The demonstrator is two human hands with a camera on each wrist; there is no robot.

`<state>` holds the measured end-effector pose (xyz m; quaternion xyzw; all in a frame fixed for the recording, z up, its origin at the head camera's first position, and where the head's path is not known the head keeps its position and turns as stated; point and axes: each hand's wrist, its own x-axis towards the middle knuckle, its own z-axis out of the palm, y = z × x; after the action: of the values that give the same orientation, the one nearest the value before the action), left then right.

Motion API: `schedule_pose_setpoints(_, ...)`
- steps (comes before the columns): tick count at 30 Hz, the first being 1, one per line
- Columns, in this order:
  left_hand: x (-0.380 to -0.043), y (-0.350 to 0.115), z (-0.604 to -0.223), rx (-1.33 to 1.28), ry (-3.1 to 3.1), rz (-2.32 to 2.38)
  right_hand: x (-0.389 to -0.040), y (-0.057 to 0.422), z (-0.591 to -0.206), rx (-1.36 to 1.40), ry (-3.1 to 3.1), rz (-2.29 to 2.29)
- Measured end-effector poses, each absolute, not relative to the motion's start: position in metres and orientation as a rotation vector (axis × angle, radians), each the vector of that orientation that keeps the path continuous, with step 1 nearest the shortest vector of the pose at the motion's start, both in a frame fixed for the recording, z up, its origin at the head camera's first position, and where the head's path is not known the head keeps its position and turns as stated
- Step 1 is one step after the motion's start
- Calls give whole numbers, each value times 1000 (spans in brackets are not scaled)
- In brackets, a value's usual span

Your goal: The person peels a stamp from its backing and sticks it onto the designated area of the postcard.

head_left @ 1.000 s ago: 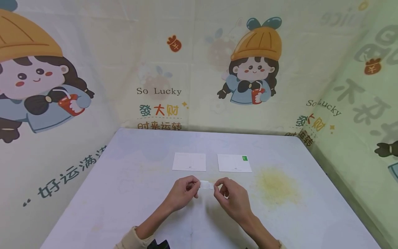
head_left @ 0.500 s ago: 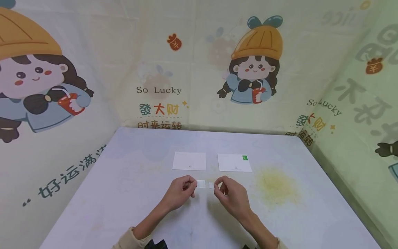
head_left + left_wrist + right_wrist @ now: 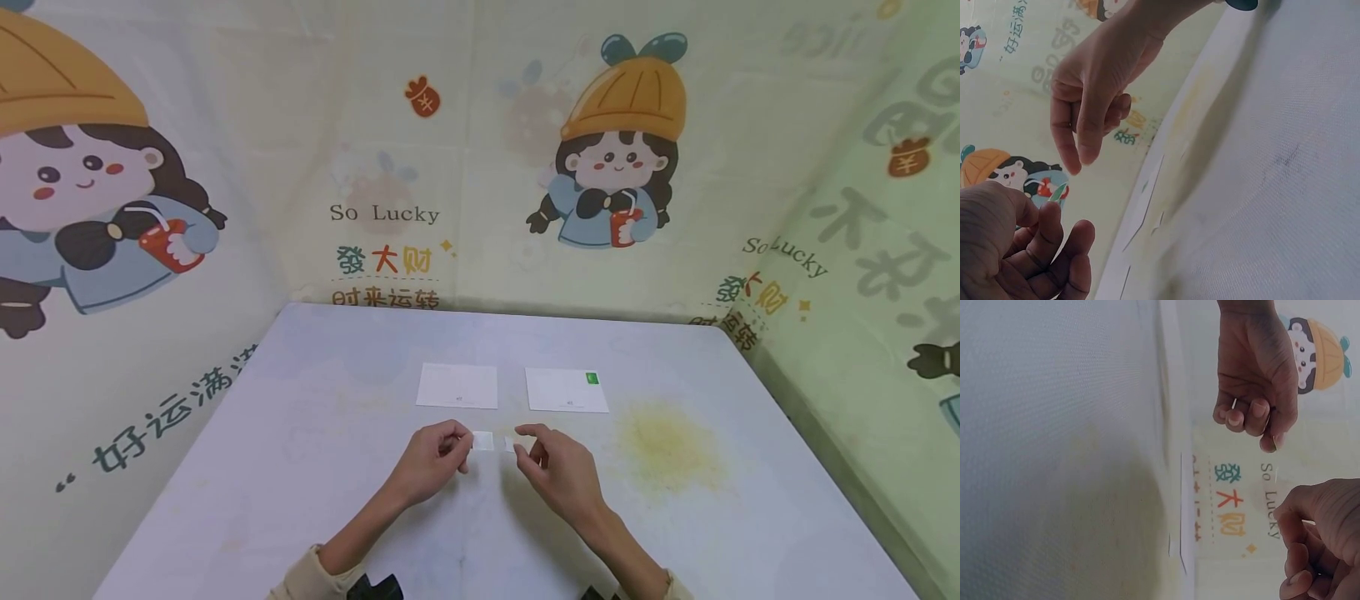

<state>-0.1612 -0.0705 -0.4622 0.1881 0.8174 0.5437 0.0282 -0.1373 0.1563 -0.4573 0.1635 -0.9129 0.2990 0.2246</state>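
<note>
Between thumb and fingers, my left hand point(image 3: 431, 461) pinches a small stamp point(image 3: 482, 441) above the table. From the head its white face shows; in the left wrist view a green sliver of the stamp point(image 3: 1059, 192) stands out from the fingertips. My right hand point(image 3: 562, 475) hovers just to the right, thumb and index finger parted, with nothing seen between them. A small white paper scrap point(image 3: 509, 444) appears near its fingertips in the head view; in the left wrist view the scrap point(image 3: 1157, 222) lies on the table below the hands.
Two white envelope-like cards lie beyond the hands: a left card point(image 3: 457, 386) and a right card point(image 3: 558, 392) with a green stamp in its corner. The pale table point(image 3: 300, 467) bears a yellow stain at right. Printed cloth point(image 3: 465, 167) hangs around it.
The left hand has moved slightly left with the stamp, away from the scrap. The right thumb and index finger, together earlier, have spread apart.
</note>
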Motion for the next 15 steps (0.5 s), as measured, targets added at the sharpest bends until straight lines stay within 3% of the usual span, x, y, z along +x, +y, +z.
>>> schedule_pose_setpoints(15,-158,-66,-460,610,2496,1698,-133,151,-451,613,-2389,846)
